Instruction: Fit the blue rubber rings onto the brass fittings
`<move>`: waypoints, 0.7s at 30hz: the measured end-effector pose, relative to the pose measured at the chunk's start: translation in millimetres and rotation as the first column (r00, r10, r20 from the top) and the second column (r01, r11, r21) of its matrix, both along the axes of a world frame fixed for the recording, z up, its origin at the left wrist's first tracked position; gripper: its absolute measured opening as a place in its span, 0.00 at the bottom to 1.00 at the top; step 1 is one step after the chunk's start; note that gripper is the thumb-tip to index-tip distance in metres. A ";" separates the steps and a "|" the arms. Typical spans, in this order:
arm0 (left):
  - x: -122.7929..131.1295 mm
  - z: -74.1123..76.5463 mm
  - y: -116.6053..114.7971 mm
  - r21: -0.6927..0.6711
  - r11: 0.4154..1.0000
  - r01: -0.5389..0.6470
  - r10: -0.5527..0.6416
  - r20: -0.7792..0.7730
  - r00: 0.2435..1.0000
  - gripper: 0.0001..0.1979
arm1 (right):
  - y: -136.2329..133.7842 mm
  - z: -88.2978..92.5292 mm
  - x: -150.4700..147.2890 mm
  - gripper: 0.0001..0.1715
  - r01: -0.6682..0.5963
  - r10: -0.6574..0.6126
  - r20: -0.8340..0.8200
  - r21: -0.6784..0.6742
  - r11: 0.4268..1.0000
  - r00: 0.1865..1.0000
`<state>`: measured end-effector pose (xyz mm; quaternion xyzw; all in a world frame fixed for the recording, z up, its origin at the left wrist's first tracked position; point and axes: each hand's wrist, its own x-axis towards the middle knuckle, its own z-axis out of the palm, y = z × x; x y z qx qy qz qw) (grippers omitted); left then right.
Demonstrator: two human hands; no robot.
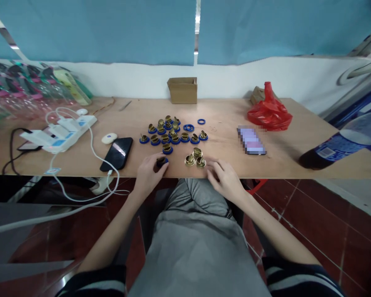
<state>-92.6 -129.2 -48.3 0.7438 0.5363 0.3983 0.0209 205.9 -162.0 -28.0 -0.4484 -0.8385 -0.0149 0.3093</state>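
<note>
My left hand [149, 175] rests at the table's front edge, thumb and fingers closed on a brass-coloured fitting with a blue ring [162, 161]. Behind it stands a cluster of similar brass fittings [174, 137], round with an upright flap, most sitting in blue rings. Three brass fittings without blue rings [200, 161] are grouped between my hands. Just right of these, my right hand [225, 178] is at the table edge, its fingers bent and apart, holding nothing. A few loose blue rings [201, 121] lie flat beyond the cluster.
On the left are a black phone [117, 154], a white power strip [69, 134] with cables and several plastic bottles [34, 88]. A cardboard box [183, 91] stands at the back. To the right are a lit phone [252, 141], a red bag [269, 113] and a cola bottle [330, 150].
</note>
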 end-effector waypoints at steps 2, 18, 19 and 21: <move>-3.7 0.3 0.6 0.007 0.999 -0.040 0.040 -0.012 0.999 0.14 | 13.7 5.9 4.7 0.08 0.040 -0.039 0.030 -0.028 0.999 0.999; 77.2 24.9 7.5 -0.268 0.943 0.198 -0.223 -0.067 0.972 0.29 | 251.0 55.7 -54.9 0.16 -0.038 0.229 0.373 -0.454 0.890 0.899; 73.5 24.4 9.5 -0.294 0.929 0.225 -0.249 -0.044 0.968 0.25 | 254.6 51.6 -57.1 0.14 -0.031 0.224 0.399 -0.436 0.899 0.889; 67.2 24.0 12.5 -0.315 0.912 0.262 -0.275 0.003 0.961 0.16 | 257.0 46.6 -57.9 0.10 -0.024 0.207 0.432 -0.392 0.920 0.878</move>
